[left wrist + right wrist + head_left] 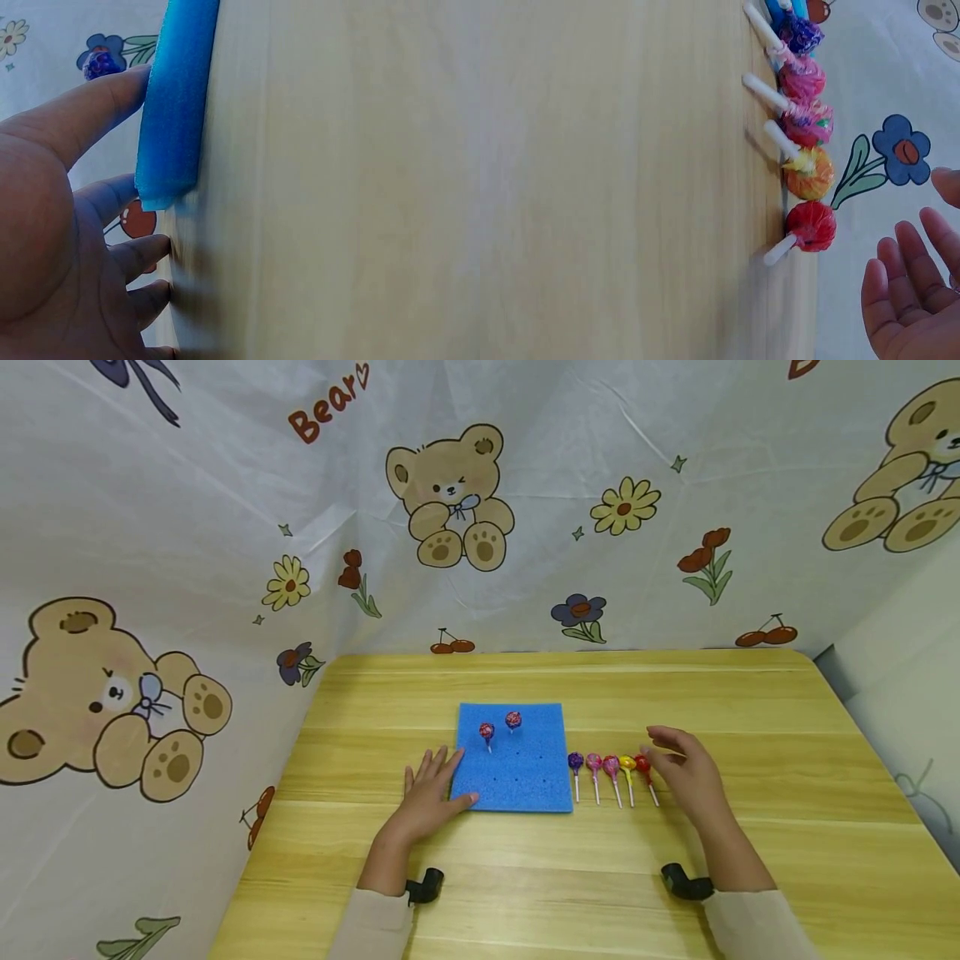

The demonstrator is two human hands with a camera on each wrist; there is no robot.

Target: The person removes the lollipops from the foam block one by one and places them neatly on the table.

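A blue foam board (517, 785) with several small holes lies on the table. Two lollipops, one with a red-and-purple wrapper (487, 731) and one alike (513, 720), stand stick-down in its upper part. My left hand (431, 793) rests spread at the board's left edge, its thumb on the lower left corner. To the right of the board lies a row of lollipops: purple (575, 762), two pink ones, yellow (627, 763) and red (642, 762). My right hand (690, 777) hovers beside the red lollipop, fingers loosely bent and apart from it in the right wrist view.
The wooden table (525, 893) ends at the back against a white cloth (525, 602) printed with bears and flowers. Each wrist wears a black camera mount, the left one (426, 887) and the right one (686, 882).
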